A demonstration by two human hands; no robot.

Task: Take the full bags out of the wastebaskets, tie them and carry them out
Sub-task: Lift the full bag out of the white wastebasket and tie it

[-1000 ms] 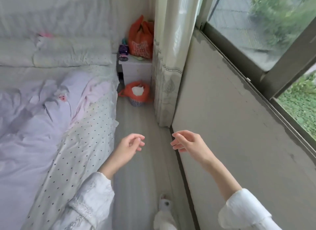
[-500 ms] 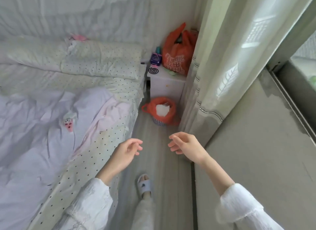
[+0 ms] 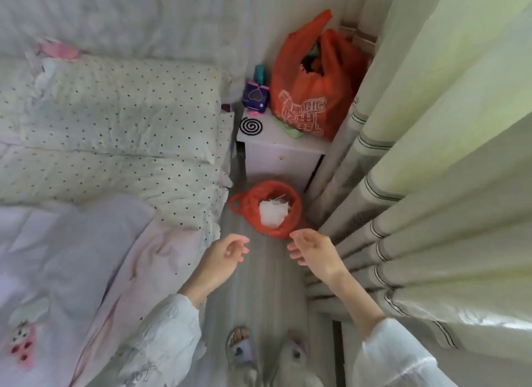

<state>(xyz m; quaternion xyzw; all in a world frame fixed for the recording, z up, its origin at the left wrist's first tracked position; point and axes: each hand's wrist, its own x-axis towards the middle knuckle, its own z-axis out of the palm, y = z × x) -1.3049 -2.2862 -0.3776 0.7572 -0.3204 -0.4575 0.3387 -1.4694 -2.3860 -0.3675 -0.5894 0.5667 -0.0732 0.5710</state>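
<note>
The thin orange plastic liner bag (image 3: 272, 211) sat in a small wastebasket on the grey wood-look floor (image 3: 267, 286), in the narrow strip between the edge of the polka-dot bed (image 3: 161, 185) and the pale striped curtain (image 3: 417, 213), just in front of the white bedside cabinet (image 3: 280, 156). It lay straight ahead of both hands and below them. The right hand (image 3: 315, 252) was the nearer one, its fingertips just short of the bag's near rim on the curtain side; the left hand (image 3: 224, 255) hung a little further back, toward the bed side. Both hands were empty, fingers loosely spread and half curled, touching nothing.

The bag's mouth stood open and roughly round, its rim folded down over the basket so that the basket itself was almost hidden. One loop handle (image 3: 237, 203) stuck out on the bed side; the other could not be made out, possibly tucked under the rim by the curtain. Crumpled white tissue (image 3: 273, 212) filled the middle nearly to the top, so the load was probably light. A grasp seemed to call for gathering the rim from both sides, left hand to the loop
</note>
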